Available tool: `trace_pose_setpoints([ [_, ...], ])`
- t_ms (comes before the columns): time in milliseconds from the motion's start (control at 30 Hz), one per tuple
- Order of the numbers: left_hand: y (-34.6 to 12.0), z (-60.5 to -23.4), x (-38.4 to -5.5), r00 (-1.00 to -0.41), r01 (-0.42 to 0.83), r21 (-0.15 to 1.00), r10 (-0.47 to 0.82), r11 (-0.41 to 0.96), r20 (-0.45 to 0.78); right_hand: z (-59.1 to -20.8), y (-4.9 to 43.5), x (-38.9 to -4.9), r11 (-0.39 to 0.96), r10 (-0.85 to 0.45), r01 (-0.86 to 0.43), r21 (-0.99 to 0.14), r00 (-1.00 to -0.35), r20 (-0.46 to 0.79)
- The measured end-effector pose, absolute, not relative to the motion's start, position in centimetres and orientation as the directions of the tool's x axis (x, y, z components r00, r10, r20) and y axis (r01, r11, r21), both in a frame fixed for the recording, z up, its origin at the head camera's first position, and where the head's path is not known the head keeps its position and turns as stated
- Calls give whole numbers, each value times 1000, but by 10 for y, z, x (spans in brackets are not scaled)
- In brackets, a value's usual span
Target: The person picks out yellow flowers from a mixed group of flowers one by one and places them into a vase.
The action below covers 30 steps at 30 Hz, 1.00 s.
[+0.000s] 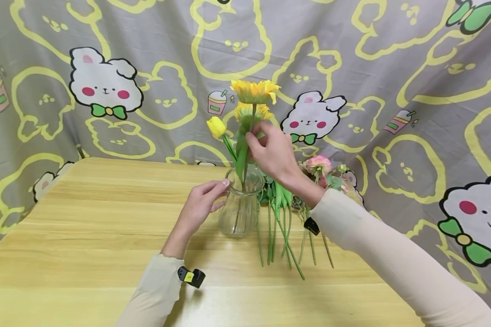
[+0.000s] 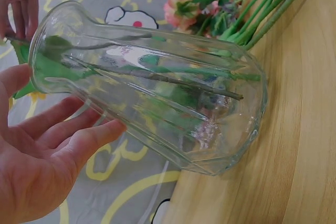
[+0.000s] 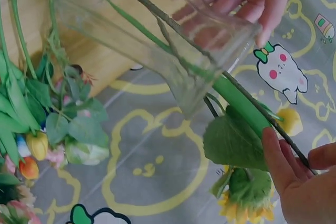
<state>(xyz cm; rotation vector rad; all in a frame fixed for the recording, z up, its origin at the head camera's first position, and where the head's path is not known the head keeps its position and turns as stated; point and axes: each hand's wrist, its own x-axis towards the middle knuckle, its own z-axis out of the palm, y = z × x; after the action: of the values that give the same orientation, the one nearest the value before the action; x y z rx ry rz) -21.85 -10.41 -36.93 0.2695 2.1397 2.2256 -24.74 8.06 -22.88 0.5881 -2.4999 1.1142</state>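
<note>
A clear glass vase (image 1: 239,211) stands upright on the table. My left hand (image 1: 202,202) rests against its left side near the rim, fingers loosely extended; in the left wrist view the fingertips (image 2: 113,128) lie along the neck of the glass. With thumb and fingers my right hand (image 1: 272,152) pinches the dark stem (image 3: 286,136) of a yellow sunflower (image 1: 253,92) above the vase mouth, its lower end down inside the glass. Another sunflower (image 1: 249,111) and a yellow tulip (image 1: 216,127) also stand in the vase. A broad green leaf (image 3: 233,139) hangs beside the pinched stem.
Right of the vase lies a bunch of artificial flowers, with green stems (image 1: 288,245) pointing toward me and pink blooms (image 1: 318,165) at the back. A patterned rabbit curtain (image 1: 163,54) hangs behind the wooden table (image 1: 106,218).
</note>
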Motion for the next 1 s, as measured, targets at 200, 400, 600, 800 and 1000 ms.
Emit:
trace_pose_setpoints([
  [200, -104, -368, -218, -984, 89, 995, 151, -46, 95, -240, 82, -246, 638, -267, -495, -590, -861, 433],
  [400, -104, -368, -218, -985, 81, 996, 149, -41, 86, -252, 79, -246, 655, -297, -495, -571, -864, 408],
  [600, -104, -368, -218, -985, 79, 996, 149, -45, 85, -261, 74, -243, 656, -318, -483, -579, -874, 369],
  [800, -104, -368, -218, -984, 84, 995, 156, -46, 90, -268, 71, -243, 670, -328, -485, -561, -872, 362],
  [1000, -105, -368, -218, -983, 89, 995, 158, -47, 95, -273, 68, -244, 677, -335, -482, -557, -875, 350],
])
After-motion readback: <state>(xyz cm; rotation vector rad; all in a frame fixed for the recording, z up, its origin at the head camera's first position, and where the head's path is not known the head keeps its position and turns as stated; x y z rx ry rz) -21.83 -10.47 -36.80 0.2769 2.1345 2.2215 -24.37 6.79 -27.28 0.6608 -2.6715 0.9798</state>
